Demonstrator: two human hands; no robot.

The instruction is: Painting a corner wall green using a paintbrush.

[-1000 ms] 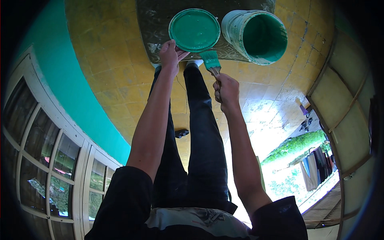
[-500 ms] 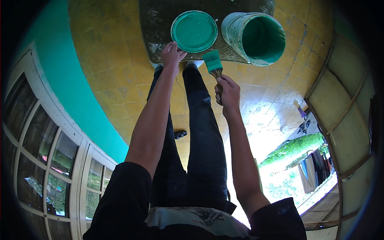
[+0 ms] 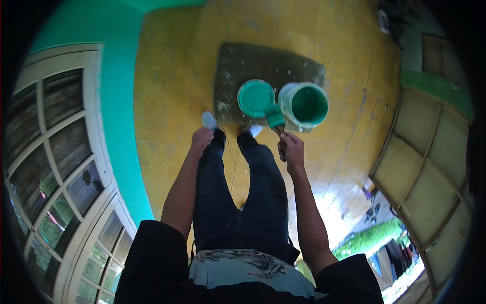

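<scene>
Grips a paintbrush [image 3: 275, 117] by its handle in the right hand [image 3: 292, 147], fingers wrapped closed around it, bristles pointing far and coated green. Holds it in front of the gap between a round lid [image 3: 239, 99] on the left and a pale bucket [image 3: 285, 99] on the right; cannot tell from this angle whether clear of both. Carries the left hand [image 3: 203, 137] curled mostly closed near the left foot [image 3: 208, 119], with nothing seen in it; too small to rule out something tucked inside.

On the dark, paint-flecked surface [image 3: 228, 66]: the lid with its green paint [image 3: 253, 99] and, just beside it, the open bucket, green inside. Seems under way in the work, to judge by bristles already loaded and paint already in the lid. Along the left, a wall [image 3: 119, 101] green as far as shown. Leaves paint for use in the lid; cannot tell the bucket's level, nor the amount of work left.
</scene>
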